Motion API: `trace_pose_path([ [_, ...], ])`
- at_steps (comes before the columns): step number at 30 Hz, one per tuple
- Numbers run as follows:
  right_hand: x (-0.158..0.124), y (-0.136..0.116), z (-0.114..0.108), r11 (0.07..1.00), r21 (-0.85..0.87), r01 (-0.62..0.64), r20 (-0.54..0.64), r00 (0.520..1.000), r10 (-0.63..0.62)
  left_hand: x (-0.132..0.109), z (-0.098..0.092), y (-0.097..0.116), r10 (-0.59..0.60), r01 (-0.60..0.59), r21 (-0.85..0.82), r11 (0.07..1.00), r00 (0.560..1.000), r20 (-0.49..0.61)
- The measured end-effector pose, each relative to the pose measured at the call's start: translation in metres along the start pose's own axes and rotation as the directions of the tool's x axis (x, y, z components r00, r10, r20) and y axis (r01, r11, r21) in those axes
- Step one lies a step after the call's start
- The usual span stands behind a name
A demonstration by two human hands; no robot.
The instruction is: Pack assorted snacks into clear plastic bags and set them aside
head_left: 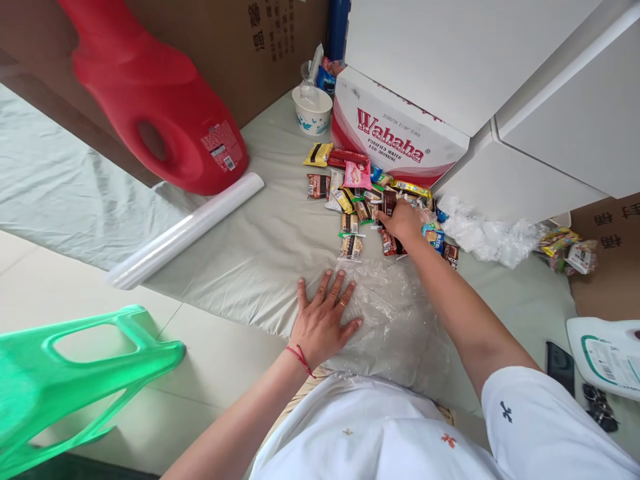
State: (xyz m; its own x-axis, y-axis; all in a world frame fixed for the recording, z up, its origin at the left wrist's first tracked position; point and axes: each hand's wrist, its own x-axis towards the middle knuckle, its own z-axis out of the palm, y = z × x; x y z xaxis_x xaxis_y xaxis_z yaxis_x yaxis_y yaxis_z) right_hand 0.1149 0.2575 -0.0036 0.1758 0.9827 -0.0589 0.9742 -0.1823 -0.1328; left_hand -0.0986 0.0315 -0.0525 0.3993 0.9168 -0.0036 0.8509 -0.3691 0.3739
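My left hand (325, 323) lies flat with its fingers spread, palm down on the near left edge of a clear plastic bag (395, 320) on the grey-green sheet. A red cord circles that wrist. Farther forward, my right hand (404, 221) reaches into a pile of small wrapped snacks, its thumb and fingers closed at a dark brown snack packet (389, 200); the fingertips are partly hidden. Around it lie a pink packet (357, 175), a yellow packet (319, 155), a blue packet (433, 237) and a clear-wrapped biscuit (351, 247).
Behind the snacks stands a Wahaha carton (393, 137), with a paper bowl (312, 113) beside it. To the left are a red jug (175, 113), a plastic film roll (187, 230) and a green stool (90, 367). Crumpled plastic (493, 230), a phone (560, 367) and a white bottle (607, 353) lie right.
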Motion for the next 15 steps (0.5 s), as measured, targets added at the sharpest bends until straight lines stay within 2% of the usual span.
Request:
trace_pose_path([
  [2, 0.002, -0.003, 0.0, 1.0, 0.023, 0.0, 0.022, 1.0, 0.0, 0.0, -0.001, 0.0, -0.005, 0.005, -0.009, 1.0, 1.0, -0.005],
  [4, 0.008, 0.0, -0.011, 0.998, 0.055, 0.028, 0.024, 0.999, -0.03, -0.001, -0.002, 0.0, -0.004, 0.004, -0.022, 1.0, 1.0, -0.008],
  [6, 0.022, 0.0, -0.028, 0.991, 0.078, 0.105, -0.041, 0.994, -0.102, -0.001, -0.002, -0.001, 0.002, -0.002, -0.033, 0.999, 1.0, -0.008],
  [8, 0.046, -0.009, -0.043, 0.97, 0.062, 0.235, -0.133, 0.965, -0.225, -0.001, -0.002, -0.002, 0.005, -0.006, -0.042, 0.999, 1.0, -0.005],
  [10, 0.075, -0.03, -0.052, 0.932, 0.004, 0.362, -0.185, 0.917, -0.355, -0.001, -0.003, -0.003, 0.004, -0.003, -0.047, 0.999, 1.0, 0.003],
  [12, 0.104, -0.059, -0.052, 0.897, -0.049, 0.438, -0.181, 0.88, -0.44, -0.001, -0.003, -0.003, 0.0, 0.0, -0.052, 0.999, 1.0, 0.011],
  [15, 0.13, -0.102, -0.038, 0.88, -0.095, 0.465, -0.066, 0.879, -0.471, -0.001, -0.004, -0.003, -0.001, 0.002, -0.062, 0.998, 1.0, 0.018],
])
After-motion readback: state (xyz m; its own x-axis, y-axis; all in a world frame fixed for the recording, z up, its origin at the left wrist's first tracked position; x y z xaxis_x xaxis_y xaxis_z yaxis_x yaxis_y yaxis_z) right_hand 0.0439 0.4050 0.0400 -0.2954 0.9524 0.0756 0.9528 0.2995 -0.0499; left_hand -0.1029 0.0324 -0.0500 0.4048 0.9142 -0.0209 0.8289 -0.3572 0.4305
